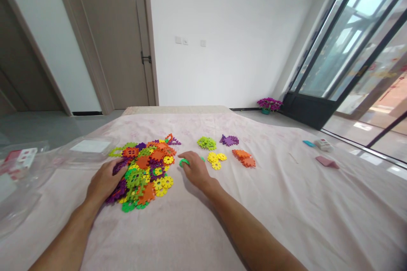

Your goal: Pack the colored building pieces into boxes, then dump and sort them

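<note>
A mixed pile of plastic building pieces in orange, purple, yellow and green lies on the pink cloth. My left hand is at the pile's left edge, its fingers and thumb closed about a purple building piece; the fingertips are partly hidden. My right hand is just right of the pile, with a green building piece pinched at its fingertips. Beyond it lie separate groups: light green pieces, purple pieces, yellow flower-shaped discs and orange pieces.
Clear plastic packaging is spread along the left side of the cloth-covered table. Toward the right edge are a blue item, a small whitish box and a pink piece. A purple-flowered pot plant stands on the floor behind.
</note>
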Demonstrator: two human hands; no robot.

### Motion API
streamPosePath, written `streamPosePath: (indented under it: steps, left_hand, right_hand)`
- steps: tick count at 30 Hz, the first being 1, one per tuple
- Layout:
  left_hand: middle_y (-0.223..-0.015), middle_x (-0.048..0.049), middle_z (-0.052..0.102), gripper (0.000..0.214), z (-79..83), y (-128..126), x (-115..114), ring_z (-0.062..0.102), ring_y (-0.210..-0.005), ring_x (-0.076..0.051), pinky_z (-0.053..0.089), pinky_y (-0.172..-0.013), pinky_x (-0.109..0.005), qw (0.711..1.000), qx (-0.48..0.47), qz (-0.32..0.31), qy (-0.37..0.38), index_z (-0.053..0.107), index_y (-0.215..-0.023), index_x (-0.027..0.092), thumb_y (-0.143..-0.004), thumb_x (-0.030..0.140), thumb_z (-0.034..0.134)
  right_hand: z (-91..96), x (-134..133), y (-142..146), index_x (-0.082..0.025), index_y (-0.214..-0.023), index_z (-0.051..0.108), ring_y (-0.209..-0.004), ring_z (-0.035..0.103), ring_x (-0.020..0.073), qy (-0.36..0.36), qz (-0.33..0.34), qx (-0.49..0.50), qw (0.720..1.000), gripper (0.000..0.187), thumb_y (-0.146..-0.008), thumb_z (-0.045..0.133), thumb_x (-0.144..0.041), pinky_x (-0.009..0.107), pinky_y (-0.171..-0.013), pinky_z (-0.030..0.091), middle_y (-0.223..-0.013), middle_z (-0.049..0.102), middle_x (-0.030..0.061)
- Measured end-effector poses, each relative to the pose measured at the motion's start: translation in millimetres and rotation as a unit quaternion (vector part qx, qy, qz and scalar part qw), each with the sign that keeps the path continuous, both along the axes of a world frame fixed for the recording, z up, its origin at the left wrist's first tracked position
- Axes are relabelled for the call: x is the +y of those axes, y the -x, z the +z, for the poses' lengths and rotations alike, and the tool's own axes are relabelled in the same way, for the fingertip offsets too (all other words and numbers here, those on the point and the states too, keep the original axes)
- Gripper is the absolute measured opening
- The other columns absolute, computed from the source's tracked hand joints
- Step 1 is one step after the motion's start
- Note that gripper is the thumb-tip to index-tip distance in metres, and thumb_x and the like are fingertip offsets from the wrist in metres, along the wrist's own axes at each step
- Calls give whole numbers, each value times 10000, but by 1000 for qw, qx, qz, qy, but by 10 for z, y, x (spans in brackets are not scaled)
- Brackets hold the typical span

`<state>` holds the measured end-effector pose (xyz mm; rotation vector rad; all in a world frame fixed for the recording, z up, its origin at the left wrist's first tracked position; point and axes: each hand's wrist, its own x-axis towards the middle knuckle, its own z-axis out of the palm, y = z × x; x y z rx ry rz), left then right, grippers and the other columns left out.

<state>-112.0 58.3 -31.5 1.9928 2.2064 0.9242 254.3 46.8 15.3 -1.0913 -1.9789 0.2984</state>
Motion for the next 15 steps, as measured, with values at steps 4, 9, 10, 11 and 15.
streamPosePath:
  steps: [4, 9, 10, 11, 15]
  left_hand:
    - [-1402, -130, 624, 604, 18, -10, -13, 592, -1282, -321, 453, -1105, -461, 1000, -3, -7, 28, 621, -1336, 201, -924, 600, 428]
    - [-1397, -131, 625, 608, 29, -21, -13, 577, -1304, -319, 436, -1124, -461, 999, -15, -7, 27, 625, -1330, 197, -923, 603, 428]
    - [-1398, -131, 626, 607, 29, -20, -11, 578, -1303, -319, 437, -1124, -460, 999, -16, -6, 27, 626, -1331, 196, -921, 601, 433]
    - [-1398, -131, 626, 605, 29, -20, -10, 581, -1300, -319, 438, -1122, -459, 999, -15, -5, 28, 627, -1332, 196, -919, 597, 438]
    - [-1399, -132, 627, 594, 43, -30, -19, 586, -1292, -320, 443, -1116, -459, 1000, -14, -3, 26, 631, -1329, 196, -917, 582, 446]
  right_hand:
    - [-27, -186, 228, -199, -1360, 597, -1277, 573, 235, -12, 85, -92, 992, 448, -915, 573, -157, 406, -1102, 453, -1388, 632, 119]
    - [-65, -226, 344, -184, -1513, 440, -1421, 456, 221, -24, 152, -157, 976, 555, -967, 538, -196, 403, -1190, 367, -1565, 479, 124]
    - [-68, -224, 350, -185, -1514, 438, -1423, 456, 215, -24, 161, -162, 973, 537, -984, 520, -207, 397, -1193, 364, -1564, 484, 118]
    - [-69, -223, 352, -192, -1504, 452, -1417, 465, 210, -22, 167, -166, 972, 507, -1001, 504, -223, 391, -1188, 369, -1553, 501, 109]
    - [-59, -222, 355, -223, -1389, 564, -1348, 533, 204, -12, 169, -173, 970, 373, -1022, 503, -251, 377, -1136, 415, -1467, 590, 85]
